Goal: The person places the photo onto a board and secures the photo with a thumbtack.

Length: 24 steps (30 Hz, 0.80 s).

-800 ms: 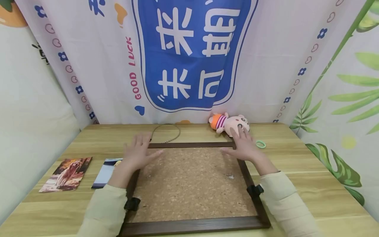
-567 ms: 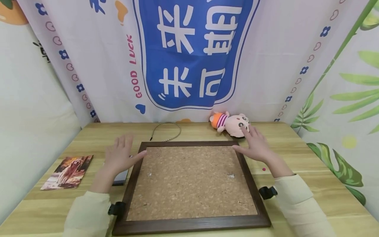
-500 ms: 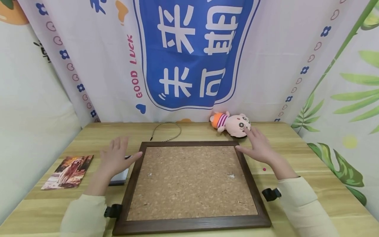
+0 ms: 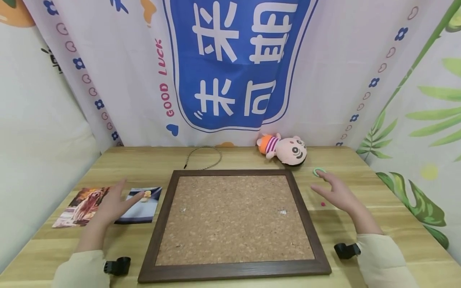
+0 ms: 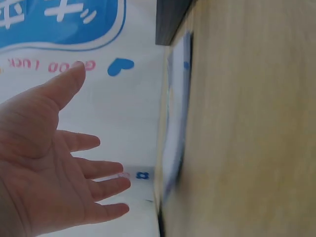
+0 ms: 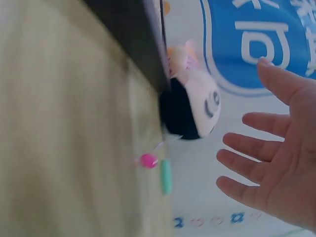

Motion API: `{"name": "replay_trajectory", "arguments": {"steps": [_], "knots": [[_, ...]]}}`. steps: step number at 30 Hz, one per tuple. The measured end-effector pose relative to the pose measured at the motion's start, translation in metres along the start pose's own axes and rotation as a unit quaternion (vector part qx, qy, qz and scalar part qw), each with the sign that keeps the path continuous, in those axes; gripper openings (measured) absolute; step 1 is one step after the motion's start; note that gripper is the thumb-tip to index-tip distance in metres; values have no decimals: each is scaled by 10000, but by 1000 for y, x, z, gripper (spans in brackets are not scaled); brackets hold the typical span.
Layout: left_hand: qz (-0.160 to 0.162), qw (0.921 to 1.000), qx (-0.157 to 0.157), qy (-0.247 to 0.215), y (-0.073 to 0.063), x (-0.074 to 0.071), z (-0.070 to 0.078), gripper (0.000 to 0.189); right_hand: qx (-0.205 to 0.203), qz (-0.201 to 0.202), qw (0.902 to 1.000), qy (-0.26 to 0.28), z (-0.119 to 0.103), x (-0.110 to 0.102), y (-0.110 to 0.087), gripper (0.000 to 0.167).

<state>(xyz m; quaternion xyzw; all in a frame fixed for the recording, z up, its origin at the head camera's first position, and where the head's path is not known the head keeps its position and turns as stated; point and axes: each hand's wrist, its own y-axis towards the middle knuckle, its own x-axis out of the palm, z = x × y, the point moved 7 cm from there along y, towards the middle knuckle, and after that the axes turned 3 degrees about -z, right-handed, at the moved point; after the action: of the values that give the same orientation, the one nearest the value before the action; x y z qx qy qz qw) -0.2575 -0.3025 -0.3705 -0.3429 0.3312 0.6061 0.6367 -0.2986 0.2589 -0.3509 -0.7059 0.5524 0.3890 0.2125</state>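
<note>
A cork board with a dark brown wooden frame lies flat in the middle of the table. To its left, my left hand hovers over two photos, fingers spread and holding nothing. One is a dog photo, partly covered by the hand; the other is a blue-and-white photo beside the frame. My right hand is raised right of the frame with its fingers apart. Near its fingertips lie a green ring and a small pink bead; the right wrist view shows the bead too.
Behind the board a plush doll lies on its side at the back edge. A thin headband-like loop rests left of it. The wooden table ends at a printed cloth backdrop.
Both hands have moved apart, from over the frame's upper corners out to its two sides. The blue-and-white photo, green ring and pink bead now show. The board has stayed about in place.
</note>
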Motion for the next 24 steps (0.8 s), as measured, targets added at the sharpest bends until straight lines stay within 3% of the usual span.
{"name": "replay_trajectory", "arguments": {"steps": [8, 17, 19, 24], "knots": [[-51, 9986, -390, -342, -1, 4, -23, 98, 478, 600, 9970, 112, 32, 0, -16, 42], [-53, 9962, -871, -47, -7, 8, -32, 78, 584, -44, 9970, 516, 55, 13, -21, 23], [-15, 9964, -848, -2, -7, 9, -32, 72, 619, -15, 9968, 509, 60, 16, -20, 20], [216, 9988, -442, 87, -7, 9, -25, 50, 533, 149, 9977, 387, 64, 19, -19, 11]]}}
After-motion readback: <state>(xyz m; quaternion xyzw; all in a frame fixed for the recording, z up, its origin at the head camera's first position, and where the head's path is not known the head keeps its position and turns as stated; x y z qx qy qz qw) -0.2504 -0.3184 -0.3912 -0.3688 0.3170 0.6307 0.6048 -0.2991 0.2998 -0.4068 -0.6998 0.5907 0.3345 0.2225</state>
